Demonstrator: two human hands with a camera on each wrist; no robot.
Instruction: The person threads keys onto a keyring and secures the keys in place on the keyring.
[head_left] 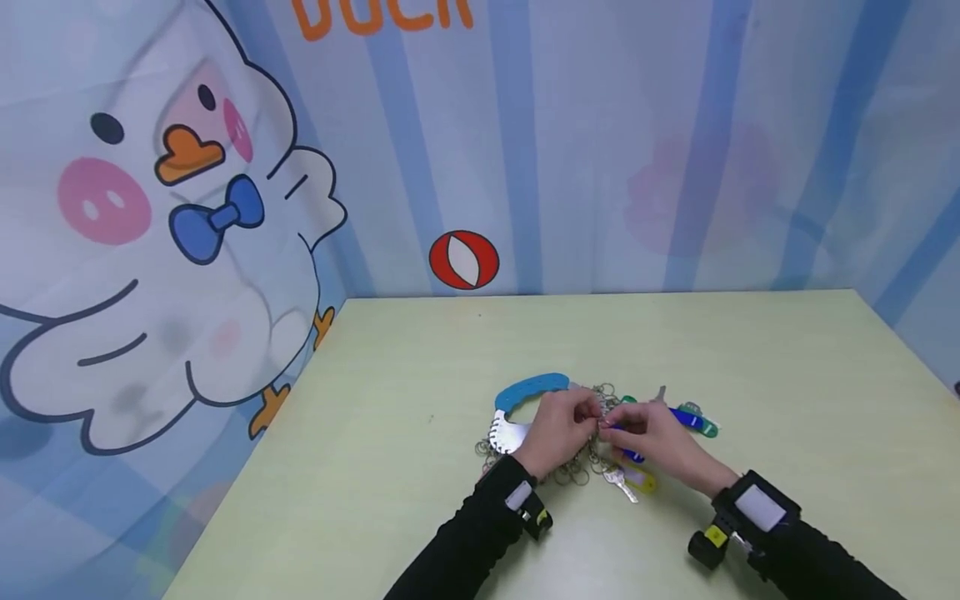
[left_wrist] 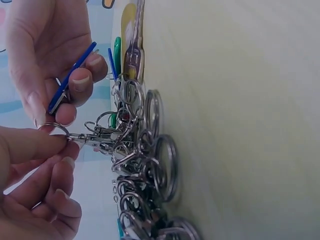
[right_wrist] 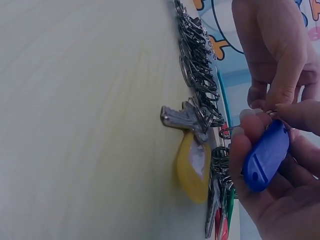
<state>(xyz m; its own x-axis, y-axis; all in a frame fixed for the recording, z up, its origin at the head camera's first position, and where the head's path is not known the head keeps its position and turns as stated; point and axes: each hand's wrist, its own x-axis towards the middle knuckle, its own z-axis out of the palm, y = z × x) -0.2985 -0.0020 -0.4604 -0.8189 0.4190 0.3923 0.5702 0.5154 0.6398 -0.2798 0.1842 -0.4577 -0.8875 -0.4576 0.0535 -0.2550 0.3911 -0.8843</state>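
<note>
My left hand pinches a small metal split ring between thumb and fingers; a silver clasp hangs from it toward the heap. Close against it, my right hand holds a blue key tag in its curled fingers, its fingertips also at the ring. Whether the tag's ring is joined to the split ring I cannot tell. Below both hands lies a heap of metal key rings. A yellow key tag with a silver key lies beside the heap.
Left of the hands lies a curved blue handle joined to a silver plate with small loops along its edge. More tags, including a green one, lie beyond the right hand. The pale table meets a printed cloth backdrop.
</note>
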